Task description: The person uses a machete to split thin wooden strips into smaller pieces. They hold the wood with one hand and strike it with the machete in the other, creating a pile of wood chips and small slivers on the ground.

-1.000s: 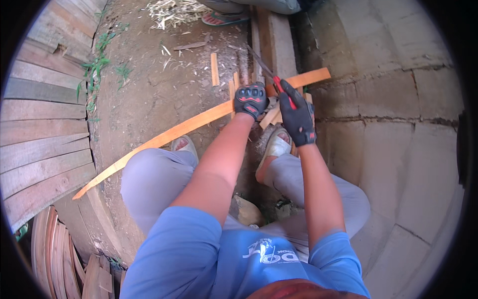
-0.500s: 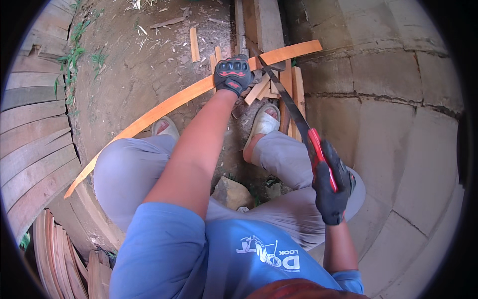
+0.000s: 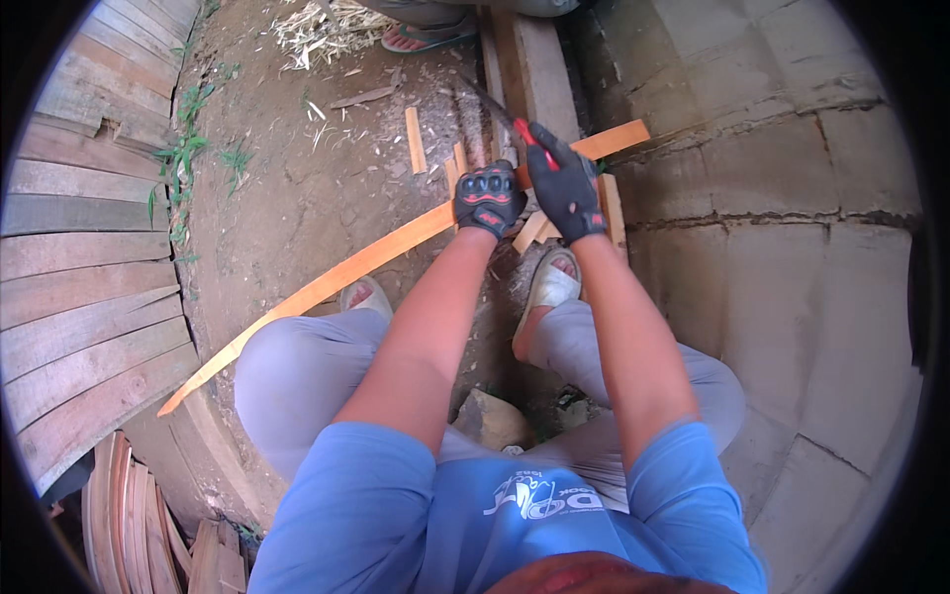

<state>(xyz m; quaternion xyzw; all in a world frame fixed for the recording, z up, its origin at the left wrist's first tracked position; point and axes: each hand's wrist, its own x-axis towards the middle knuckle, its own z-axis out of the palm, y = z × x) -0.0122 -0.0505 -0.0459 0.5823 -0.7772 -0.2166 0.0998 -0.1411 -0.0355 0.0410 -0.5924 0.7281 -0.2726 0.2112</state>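
A long, thin wooden strip (image 3: 341, 282) runs from the lower left, over my left knee, to the right past both hands. My left hand (image 3: 490, 198), in a black glove with red trim, is closed around the strip near its right end. Just right of it, my right hand (image 3: 566, 188), also gloved, grips the red handle of a handsaw (image 3: 520, 129). The dark blade points up and away, across the strip. Where the teeth meet the wood is hidden by my right hand.
Short wooden offcuts (image 3: 534, 233) lie below the hands, with another piece (image 3: 415, 139) on the dirt. A thick beam (image 3: 539, 74) extends away. Someone's sandaled foot (image 3: 426, 38) is near wood shavings (image 3: 322, 35) at the top. A block wall (image 3: 772, 168) stands right, a plank wall (image 3: 89, 238) left.
My right hand has pushed the saw forward and up, from beside my right knee to next to my left hand. A person's foot and legs now show at the top.
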